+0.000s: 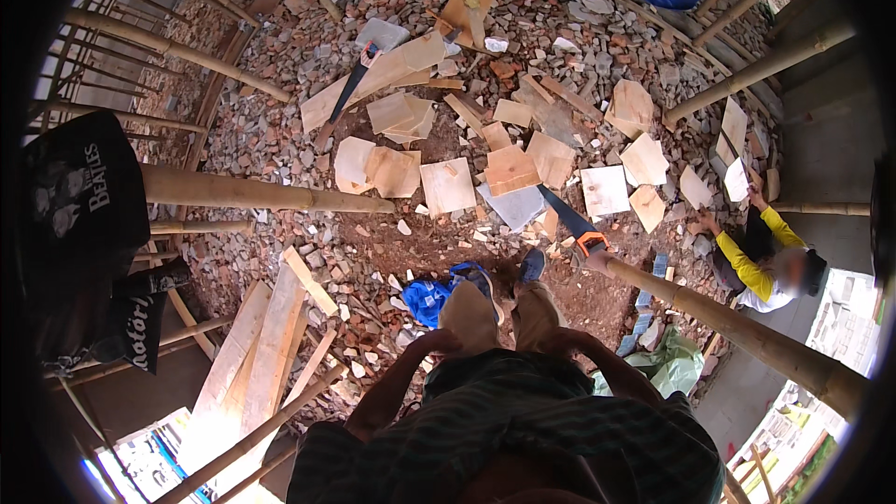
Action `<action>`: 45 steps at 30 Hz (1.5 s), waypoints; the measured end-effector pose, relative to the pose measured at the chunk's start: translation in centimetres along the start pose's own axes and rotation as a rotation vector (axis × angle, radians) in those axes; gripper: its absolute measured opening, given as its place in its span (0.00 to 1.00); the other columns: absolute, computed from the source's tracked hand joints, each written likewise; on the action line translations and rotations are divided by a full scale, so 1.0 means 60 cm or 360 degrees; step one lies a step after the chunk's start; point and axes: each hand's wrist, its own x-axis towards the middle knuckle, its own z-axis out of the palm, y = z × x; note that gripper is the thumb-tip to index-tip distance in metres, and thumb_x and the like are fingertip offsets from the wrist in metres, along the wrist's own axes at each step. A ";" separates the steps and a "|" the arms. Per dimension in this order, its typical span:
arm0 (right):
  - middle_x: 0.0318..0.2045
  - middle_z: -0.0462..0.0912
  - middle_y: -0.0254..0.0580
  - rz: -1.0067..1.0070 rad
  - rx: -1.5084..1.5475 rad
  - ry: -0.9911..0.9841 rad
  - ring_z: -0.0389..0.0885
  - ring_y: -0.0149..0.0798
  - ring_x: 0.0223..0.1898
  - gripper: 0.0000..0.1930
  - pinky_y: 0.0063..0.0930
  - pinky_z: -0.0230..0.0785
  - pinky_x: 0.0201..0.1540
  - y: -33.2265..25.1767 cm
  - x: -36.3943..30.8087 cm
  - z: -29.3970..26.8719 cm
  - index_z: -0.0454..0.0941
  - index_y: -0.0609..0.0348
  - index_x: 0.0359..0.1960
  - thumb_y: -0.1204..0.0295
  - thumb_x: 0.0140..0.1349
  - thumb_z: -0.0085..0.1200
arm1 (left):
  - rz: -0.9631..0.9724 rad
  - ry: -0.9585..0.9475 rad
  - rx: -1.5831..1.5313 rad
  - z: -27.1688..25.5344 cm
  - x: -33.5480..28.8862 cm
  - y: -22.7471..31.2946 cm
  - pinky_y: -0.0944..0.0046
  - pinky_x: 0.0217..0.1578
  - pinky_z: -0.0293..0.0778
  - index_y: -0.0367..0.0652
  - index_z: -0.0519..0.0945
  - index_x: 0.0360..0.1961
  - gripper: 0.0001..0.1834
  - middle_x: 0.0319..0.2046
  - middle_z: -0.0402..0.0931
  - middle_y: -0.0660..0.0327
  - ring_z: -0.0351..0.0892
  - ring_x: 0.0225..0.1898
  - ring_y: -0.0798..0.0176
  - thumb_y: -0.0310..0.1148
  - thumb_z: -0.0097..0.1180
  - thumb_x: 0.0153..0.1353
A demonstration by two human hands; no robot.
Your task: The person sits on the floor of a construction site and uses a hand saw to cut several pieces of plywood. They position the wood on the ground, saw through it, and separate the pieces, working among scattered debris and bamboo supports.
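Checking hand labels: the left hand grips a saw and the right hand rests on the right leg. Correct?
Not quite: the head view shows the left hand on the left leg, away from the nearer saw. The right hand is as stated.

The shirt [551, 425] is dark, near black, crossed by thin, muted grey-green stripes; it fills the view below both grips. Its sleeves are loose and wide, in the same striped cloth, and end short of the forearms, which run bare up to the left grip [439, 343] and the right grip [560, 343]. Between and just above the grips show tan trousers [467, 317], plain and lightly creased. Farther above the grips are the shoes: the left shoe [478, 277] is grey-blue and partly hidden, the right shoe [533, 266] darker blue with a rounded toe.
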 end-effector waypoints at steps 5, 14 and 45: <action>0.15 0.77 0.38 0.0217 0.0238 -0.0096 0.77 0.33 0.16 0.13 0.34 0.70 0.18 -0.040 -0.005 -0.023 0.79 0.52 0.34 0.57 0.59 0.51 | 0.0167 0.0206 -0.0164 -0.056 0.007 -0.044 0.62 0.22 0.75 0.45 0.78 0.31 0.10 0.19 0.76 0.64 0.77 0.20 0.63 0.38 0.48 0.62; 0.28 0.81 0.42 -0.0479 0.0520 0.0700 0.78 0.33 0.23 0.08 0.32 0.71 0.27 -0.027 0.146 -0.138 0.79 0.56 0.32 0.68 0.61 0.48 | -0.0276 0.1884 -0.0702 -0.298 0.193 -0.252 0.53 0.36 0.73 0.36 0.75 0.35 0.11 0.30 0.76 0.48 0.78 0.35 0.47 0.32 0.54 0.55; 0.37 0.77 0.48 -0.0356 0.0528 0.2288 0.76 0.40 0.37 0.24 0.33 0.68 0.39 -0.005 0.964 -1.466 0.68 0.63 0.47 0.60 0.53 0.58 | -0.0218 0.2211 0.0195 -0.730 0.607 -0.719 0.47 0.64 0.53 0.33 0.49 0.66 0.40 0.64 0.49 0.36 0.52 0.65 0.37 0.45 0.50 0.61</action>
